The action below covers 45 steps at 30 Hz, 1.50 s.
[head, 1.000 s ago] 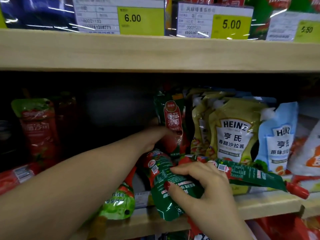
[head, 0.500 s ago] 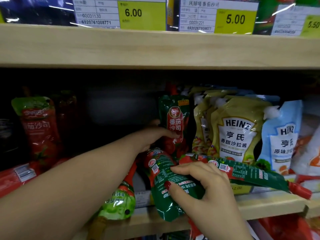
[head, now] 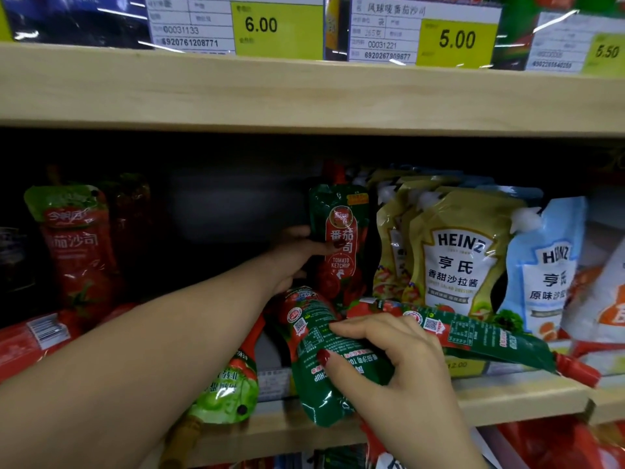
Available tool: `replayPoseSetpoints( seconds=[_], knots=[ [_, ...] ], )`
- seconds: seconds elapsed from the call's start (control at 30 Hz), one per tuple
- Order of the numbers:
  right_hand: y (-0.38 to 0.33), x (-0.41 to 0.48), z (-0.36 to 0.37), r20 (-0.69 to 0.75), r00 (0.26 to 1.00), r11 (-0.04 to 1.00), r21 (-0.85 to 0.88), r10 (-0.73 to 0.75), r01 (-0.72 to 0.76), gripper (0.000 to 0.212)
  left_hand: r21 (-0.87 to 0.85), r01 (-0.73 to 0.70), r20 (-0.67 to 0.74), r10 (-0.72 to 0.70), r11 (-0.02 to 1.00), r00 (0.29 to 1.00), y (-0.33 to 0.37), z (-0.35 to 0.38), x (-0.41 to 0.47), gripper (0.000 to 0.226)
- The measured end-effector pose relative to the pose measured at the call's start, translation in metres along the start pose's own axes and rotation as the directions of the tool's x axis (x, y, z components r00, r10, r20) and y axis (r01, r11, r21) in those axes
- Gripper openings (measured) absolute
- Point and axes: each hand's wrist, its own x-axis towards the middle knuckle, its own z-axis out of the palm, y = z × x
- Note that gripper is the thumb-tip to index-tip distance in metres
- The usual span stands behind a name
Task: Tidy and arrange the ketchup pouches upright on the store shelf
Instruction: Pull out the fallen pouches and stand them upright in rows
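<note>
Head view faces the shelf [head: 507, 397] (close up).

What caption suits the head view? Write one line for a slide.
Left hand holds the upright pouch; right hand grips a fallen pouch at the shelf edge.

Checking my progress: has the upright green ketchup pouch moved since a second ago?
Yes, slightly: the upright green ketchup pouch turned label-forward and straighter, still beside the yellow Heinz pouch.
</note>
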Motion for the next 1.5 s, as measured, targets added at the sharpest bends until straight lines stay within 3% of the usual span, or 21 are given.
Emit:
replayPoseSetpoints(
  seconds=[0.23, 0.37, 0.47, 0.57, 0.67, 0.77, 0.87, 1.0, 1.2, 1.33, 1.4, 1.5],
  knots=[
    [-0.003, -0.002, -0.002, -0.002, 1.000, 0.999, 0.024, 0.024, -0.024, 0.024, 0.105, 0.054, -0.036, -0.051, 0.993, 0.998, 0.006, -0.006, -0.011, 0.066],
    [-0.008, -0.003, -0.007, 0.039, 0.999, 0.999, 0.037, 0.010, -0.012, 0.024, 0.118, 0.079, -0.090, -0.069, 0.990, 0.994, 0.017, -0.023, -0.026, 0.039],
    [-0.007, -0.004, -0.016, 0.022, 1.000, 0.981, 0.191, 0.006, -0.010, 0.018, 0.106, 0.081, -0.098, -0.071, 0.991, 0.993, 0.028, -0.038, -0.043, 0.017],
    [-0.002, -0.007, -0.027, -0.053, 0.998, 0.965, 0.262, -0.014, 0.028, 0.030, 0.116, 0.009, -0.065, -0.001, 0.993, 0.998, 0.034, -0.052, -0.063, 0.013],
    [0.001, -0.010, -0.036, -0.069, 0.997, 0.983, 0.175, -0.039, 0.051, 0.048, 0.169, -0.070, 0.005, 0.071, 0.983, 0.997, 0.037, -0.061, -0.082, 0.012],
    [0.005, -0.016, -0.041, 0.002, 1.000, 0.998, 0.067, -0.020, 0.020, 0.067, 0.165, -0.121, 0.062, 0.112, 0.979, 0.992, 0.037, -0.066, -0.099, 0.013],
    [0.003, -0.022, -0.041, 0.135, 0.991, 1.000, 0.016, -0.018, 0.016, 0.069, 0.166, -0.140, 0.129, 0.119, 0.976, 0.984, 0.035, -0.071, -0.114, 0.013],
    [-0.004, -0.022, -0.032, 0.198, 0.971, 0.980, -0.119, -0.135, 0.161, 0.066, 0.180, -0.153, 0.168, 0.123, 0.972, 0.978, 0.032, -0.078, -0.128, 0.012],
    [0.004, -0.022, -0.022, 0.093, 0.979, 0.982, -0.042, -0.181, 0.186, 0.065, 0.215, -0.194, 0.177, 0.157, 0.957, 0.972, 0.028, -0.086, -0.135, 0.016],
    [0.002, -0.021, -0.012, -0.032, 0.979, 0.979, 0.033, -0.201, 0.202, 0.068, 0.300, -0.258, 0.280, 0.174, 0.918, 0.944, 0.025, -0.088, -0.137, 0.032],
    [-0.005, -0.016, -0.008, -0.123, 0.963, 0.967, 0.057, -0.239, 0.247, 0.059, 0.351, -0.309, 0.353, 0.181, 0.884, 0.918, 0.024, -0.088, -0.138, 0.046],
    [-0.017, -0.008, -0.004, -0.282, 0.927, 0.941, 0.162, -0.246, 0.298, 0.027, 0.415, -0.356, 0.410, 0.178, 0.837, 0.895, 0.022, -0.081, -0.136, 0.070]
  ],
)
